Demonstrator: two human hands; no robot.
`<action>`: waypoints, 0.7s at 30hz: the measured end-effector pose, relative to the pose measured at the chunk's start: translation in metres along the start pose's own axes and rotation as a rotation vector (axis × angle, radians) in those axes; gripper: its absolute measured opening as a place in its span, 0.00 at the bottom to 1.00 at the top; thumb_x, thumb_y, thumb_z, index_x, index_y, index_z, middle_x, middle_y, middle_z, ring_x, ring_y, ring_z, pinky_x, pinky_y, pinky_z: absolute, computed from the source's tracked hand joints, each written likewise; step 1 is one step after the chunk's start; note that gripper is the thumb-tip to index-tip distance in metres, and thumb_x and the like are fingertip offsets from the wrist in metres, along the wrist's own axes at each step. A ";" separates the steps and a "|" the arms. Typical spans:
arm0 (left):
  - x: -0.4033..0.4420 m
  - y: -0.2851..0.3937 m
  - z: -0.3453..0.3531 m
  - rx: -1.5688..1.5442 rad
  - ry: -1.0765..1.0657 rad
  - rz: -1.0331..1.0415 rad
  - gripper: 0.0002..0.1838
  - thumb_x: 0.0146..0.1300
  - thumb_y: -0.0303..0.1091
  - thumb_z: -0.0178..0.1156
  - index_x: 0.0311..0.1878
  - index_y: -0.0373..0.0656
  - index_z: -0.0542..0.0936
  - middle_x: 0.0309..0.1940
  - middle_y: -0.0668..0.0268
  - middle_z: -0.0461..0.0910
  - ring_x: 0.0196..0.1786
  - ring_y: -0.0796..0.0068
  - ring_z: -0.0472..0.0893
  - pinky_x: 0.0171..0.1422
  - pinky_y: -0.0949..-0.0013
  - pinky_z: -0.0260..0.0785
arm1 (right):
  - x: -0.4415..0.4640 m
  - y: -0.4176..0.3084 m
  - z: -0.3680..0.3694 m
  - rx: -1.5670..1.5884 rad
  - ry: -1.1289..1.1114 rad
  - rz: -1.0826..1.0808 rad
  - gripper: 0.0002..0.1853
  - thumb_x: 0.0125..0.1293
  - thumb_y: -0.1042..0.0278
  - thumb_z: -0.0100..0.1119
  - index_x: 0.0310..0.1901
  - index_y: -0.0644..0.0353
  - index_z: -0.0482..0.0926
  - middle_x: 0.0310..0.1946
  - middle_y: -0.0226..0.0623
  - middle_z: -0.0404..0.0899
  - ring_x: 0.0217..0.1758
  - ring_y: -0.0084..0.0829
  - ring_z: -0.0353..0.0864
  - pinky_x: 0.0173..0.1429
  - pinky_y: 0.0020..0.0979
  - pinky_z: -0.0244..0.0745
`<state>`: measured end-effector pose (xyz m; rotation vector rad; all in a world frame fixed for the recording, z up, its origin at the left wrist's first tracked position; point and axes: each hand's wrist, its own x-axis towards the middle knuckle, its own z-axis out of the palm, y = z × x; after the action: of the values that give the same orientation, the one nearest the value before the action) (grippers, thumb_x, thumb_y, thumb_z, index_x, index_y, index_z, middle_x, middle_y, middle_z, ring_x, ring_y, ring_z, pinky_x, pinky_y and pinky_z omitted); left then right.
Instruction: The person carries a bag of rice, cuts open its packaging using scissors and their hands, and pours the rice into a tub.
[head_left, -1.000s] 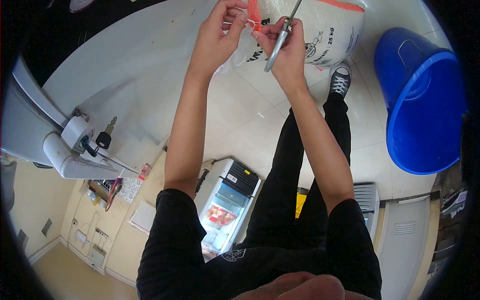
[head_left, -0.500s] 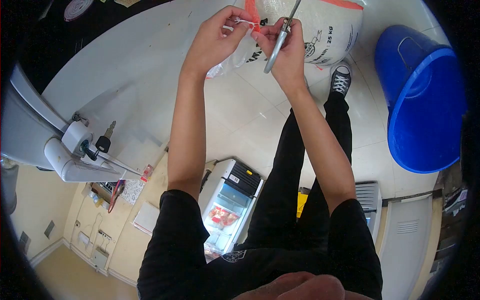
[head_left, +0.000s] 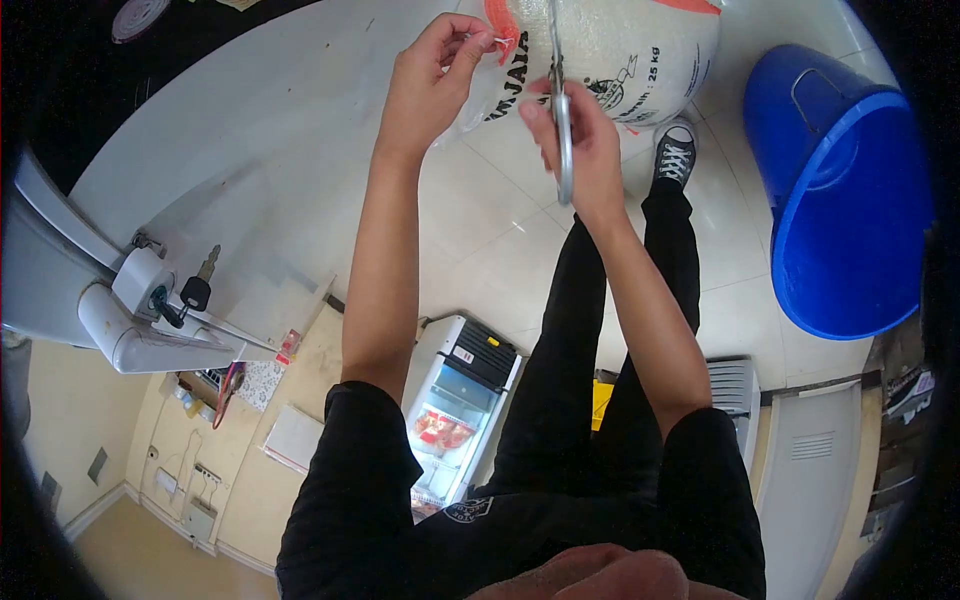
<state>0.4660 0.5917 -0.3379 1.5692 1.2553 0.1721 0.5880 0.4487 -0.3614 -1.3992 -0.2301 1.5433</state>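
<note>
String [head_left: 503, 41] (one, white) is pinched in left hand [head_left: 428, 88], one metal tool [head_left: 566, 165] gripped in right hand [head_left: 596, 160]

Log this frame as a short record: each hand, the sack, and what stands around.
Left hand: pinching a white string at the sack's orange edge
Right hand: holding scissors, apart from the left hand
Sack: pale, black print, "25 kg" readable
Scissors touching sack: cannot tell
Picture right: blue bucket
Picture left: key
Lower middle: fridge with packets inside
</note>
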 end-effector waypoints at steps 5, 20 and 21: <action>0.002 0.003 0.006 0.011 -0.001 0.003 0.09 0.76 0.31 0.56 0.50 0.34 0.78 0.46 0.64 0.84 0.50 0.74 0.84 0.57 0.70 0.74 | -0.045 -0.008 -0.008 0.133 -0.247 0.249 0.25 0.74 0.41 0.56 0.47 0.60 0.75 0.22 0.24 0.67 0.21 0.17 0.69 0.26 0.22 0.66; 0.005 0.016 0.015 -0.013 -0.030 -0.053 0.11 0.76 0.33 0.54 0.47 0.33 0.77 0.39 0.62 0.85 0.46 0.74 0.84 0.53 0.70 0.77 | -0.045 0.008 0.023 0.594 -0.230 0.448 0.34 0.74 0.30 0.42 0.41 0.61 0.74 0.16 0.25 0.64 0.13 0.20 0.65 0.15 0.24 0.58; 0.005 0.014 0.016 -0.032 -0.022 -0.060 0.11 0.76 0.33 0.54 0.47 0.33 0.77 0.39 0.62 0.85 0.46 0.74 0.85 0.53 0.70 0.77 | -0.044 0.007 0.022 0.597 -0.227 0.454 0.34 0.74 0.30 0.42 0.41 0.61 0.74 0.16 0.25 0.64 0.13 0.20 0.65 0.14 0.24 0.58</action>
<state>0.4874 0.5876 -0.3360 1.5007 1.2746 0.1356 0.5584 0.4227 -0.3308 -0.8297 0.4163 1.9327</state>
